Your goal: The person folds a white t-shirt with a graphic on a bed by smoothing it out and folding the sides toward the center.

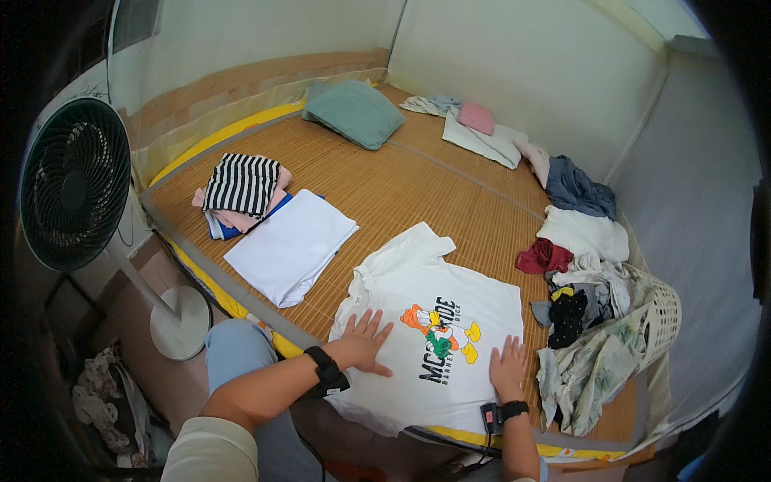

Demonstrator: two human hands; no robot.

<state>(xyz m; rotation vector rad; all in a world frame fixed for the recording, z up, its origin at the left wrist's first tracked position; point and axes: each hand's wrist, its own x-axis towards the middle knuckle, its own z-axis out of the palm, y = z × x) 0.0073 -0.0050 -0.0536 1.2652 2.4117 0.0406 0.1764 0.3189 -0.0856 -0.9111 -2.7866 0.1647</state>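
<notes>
The shirt [426, 317] lies print-up on the mat [450, 193]. Left hand [365, 344] and right hand [507, 368] rest on it, fingers spread, pinching nothing: smoothing, I'd judge. Turning an edge over calls for pinching cloth.

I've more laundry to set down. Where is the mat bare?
The middle of the mat, bordered by the green pillow, folded white cloth, spread T-shirt and clothes at right. A narrower strip lies between cloth and T-shirt. Crowded: the right edge, around the white basket.
</notes>
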